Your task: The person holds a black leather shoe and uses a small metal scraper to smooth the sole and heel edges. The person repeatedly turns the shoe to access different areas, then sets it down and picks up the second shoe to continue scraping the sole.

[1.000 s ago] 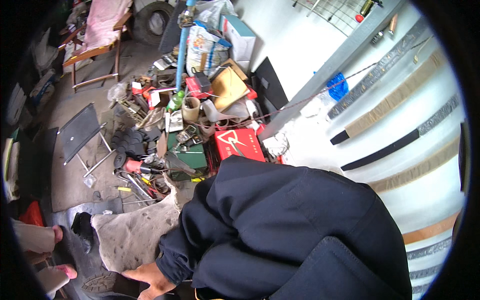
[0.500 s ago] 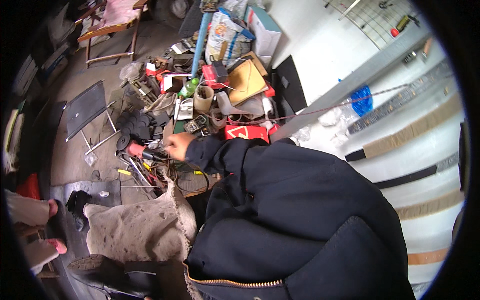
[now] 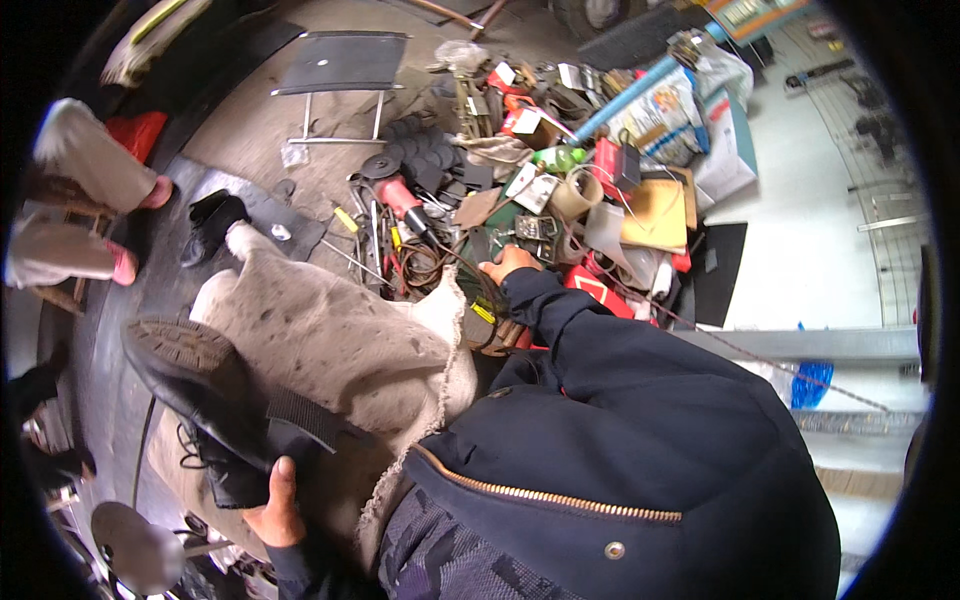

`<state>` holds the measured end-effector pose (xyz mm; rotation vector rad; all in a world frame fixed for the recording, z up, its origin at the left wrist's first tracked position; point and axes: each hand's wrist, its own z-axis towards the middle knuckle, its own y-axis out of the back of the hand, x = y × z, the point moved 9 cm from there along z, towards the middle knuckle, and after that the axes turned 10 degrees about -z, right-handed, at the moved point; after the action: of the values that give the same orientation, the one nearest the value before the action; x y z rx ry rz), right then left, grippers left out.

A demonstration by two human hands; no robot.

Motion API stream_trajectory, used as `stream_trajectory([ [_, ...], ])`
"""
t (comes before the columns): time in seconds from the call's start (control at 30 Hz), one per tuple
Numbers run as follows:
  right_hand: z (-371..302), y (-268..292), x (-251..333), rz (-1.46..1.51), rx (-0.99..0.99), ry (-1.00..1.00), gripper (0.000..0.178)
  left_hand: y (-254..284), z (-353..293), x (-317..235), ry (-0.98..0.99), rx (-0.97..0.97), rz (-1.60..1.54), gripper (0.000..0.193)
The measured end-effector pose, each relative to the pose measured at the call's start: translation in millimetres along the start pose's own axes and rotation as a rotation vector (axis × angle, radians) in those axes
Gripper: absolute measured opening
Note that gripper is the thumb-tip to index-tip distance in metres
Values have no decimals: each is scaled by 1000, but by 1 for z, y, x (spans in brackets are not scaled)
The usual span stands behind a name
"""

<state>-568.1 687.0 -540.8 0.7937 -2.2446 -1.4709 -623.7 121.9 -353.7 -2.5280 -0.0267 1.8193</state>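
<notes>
A black lace-up shoe (image 3: 195, 400) lies on its side across the stained beige apron (image 3: 310, 330) over my lap, its brown sole showing. My left hand (image 3: 277, 508) is closed on the shoe's near end, thumb uppermost, beside a dark ribbed strip (image 3: 300, 415). My right hand (image 3: 512, 265) reaches forward into the pile of tools with its fingers curled. What they hold, if anything, is too small to make out. Close to it lie a coiled brown cable (image 3: 425, 262), a metal piece (image 3: 537, 228) and a red angle grinder (image 3: 403, 203).
Dark discs (image 3: 415, 145) and a folding stool (image 3: 340, 65) are beyond the grinder. A beige roll (image 3: 577, 192), a green bottle (image 3: 558, 158) and a yellow envelope (image 3: 655, 215) crowd the right. Another person's trousered leg (image 3: 95, 160) shows at the left. A cord (image 3: 720, 345) stretches rightward.
The view has swung, so the pile sits further right. My left hand and the shoe's upper have come into sight. My right hand stays low among the tools.
</notes>
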Motion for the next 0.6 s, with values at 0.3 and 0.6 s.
stream_trajectory([
  [0.3,3,-4,6,31,-26,-27,53,-31,32,-58,-261,0,-187,60],
  [0.6,36,-32,-11,153,-67,-25,57,-23,66,-46,-165,38,-441,57],
])
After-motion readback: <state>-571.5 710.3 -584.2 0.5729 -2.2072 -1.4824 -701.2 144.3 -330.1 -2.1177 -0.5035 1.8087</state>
